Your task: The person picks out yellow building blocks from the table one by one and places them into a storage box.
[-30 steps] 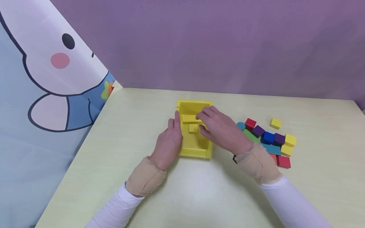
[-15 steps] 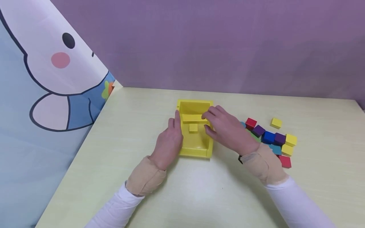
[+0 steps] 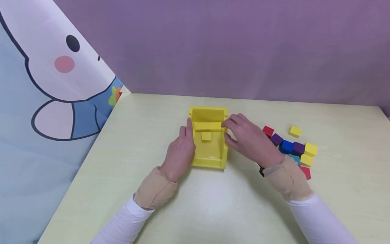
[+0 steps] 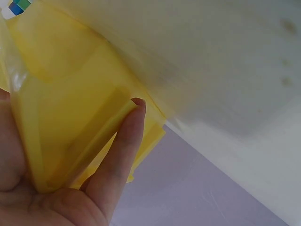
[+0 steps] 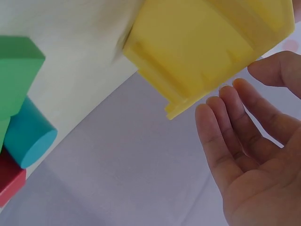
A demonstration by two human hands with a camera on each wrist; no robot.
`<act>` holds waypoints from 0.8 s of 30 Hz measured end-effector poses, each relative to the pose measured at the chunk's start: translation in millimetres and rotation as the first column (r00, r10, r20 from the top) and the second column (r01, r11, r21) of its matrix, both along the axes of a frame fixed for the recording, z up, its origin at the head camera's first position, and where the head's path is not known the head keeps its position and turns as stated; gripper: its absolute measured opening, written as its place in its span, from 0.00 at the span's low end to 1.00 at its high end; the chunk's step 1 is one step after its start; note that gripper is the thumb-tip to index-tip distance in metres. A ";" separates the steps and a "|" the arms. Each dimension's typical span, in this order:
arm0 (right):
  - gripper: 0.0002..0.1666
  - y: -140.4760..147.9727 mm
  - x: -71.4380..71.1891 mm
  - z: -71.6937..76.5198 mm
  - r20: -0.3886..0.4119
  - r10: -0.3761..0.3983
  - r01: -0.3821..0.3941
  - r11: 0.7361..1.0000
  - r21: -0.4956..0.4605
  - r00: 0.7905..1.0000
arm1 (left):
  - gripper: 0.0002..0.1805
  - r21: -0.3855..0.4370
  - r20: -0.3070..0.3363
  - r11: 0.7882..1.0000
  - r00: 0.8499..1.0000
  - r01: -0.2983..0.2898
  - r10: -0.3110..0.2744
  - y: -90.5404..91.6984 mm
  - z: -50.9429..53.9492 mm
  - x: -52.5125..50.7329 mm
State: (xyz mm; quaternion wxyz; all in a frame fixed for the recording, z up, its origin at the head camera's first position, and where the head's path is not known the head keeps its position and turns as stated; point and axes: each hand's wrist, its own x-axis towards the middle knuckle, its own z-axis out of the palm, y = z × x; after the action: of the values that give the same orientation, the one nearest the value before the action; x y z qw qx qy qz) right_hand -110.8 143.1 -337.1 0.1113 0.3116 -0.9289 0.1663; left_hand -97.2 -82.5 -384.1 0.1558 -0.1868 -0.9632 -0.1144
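A yellow rectangular box (image 3: 208, 154), open at the top, sits on the pale table. Inside it lie a long yellow block (image 3: 208, 127) and a small yellow cube (image 3: 206, 137). Against the box's left wall rests my left hand (image 3: 178, 154), fingers pointing away from me; in the left wrist view a straight finger (image 4: 121, 157) lies along the wall. My right hand (image 3: 248, 140) is at the right rim, thumb and fingers apart. In the right wrist view, that hand (image 5: 256, 146) has its fingertips close to the box wall and holds nothing.
Right of the box lies a group of coloured blocks, among them a blue block (image 3: 286, 146), a red block (image 3: 268, 131) and yellow cubes (image 3: 310, 149). One yellow cube (image 3: 295, 131) is apart behind them. My right wrist covers some blocks. A purple partition (image 3: 243, 51) stands behind the table.
My right hand has drawn back to the right, from over the inside of the box to its right rim. My left hand and the yellow blocks in the box have stayed put.
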 end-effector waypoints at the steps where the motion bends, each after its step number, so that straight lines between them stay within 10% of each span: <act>1: 0.16 0.7 0.2 -0.3 -0.001 0.001 -0.001 1.000 -0.004 1.000 | 0.37 -0.002 -0.001 1.000 1.000 0.001 -0.001 -0.1 0.2 0.3; 24: 0.13 15.5 5.2 -5.1 0.025 -0.054 0.054 0.999 0.004 0.998 | 0.38 -0.013 0.019 1.000 1.000 -0.022 0.022 -5.7 1.7 1.6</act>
State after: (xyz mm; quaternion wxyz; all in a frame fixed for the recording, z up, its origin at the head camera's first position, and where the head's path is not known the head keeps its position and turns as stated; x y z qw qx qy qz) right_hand -105.6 158.6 -342.1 0.1036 0.2847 -0.9385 0.1656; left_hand -95.6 -88.2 -382.4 0.1468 -0.1763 -0.9673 -0.1081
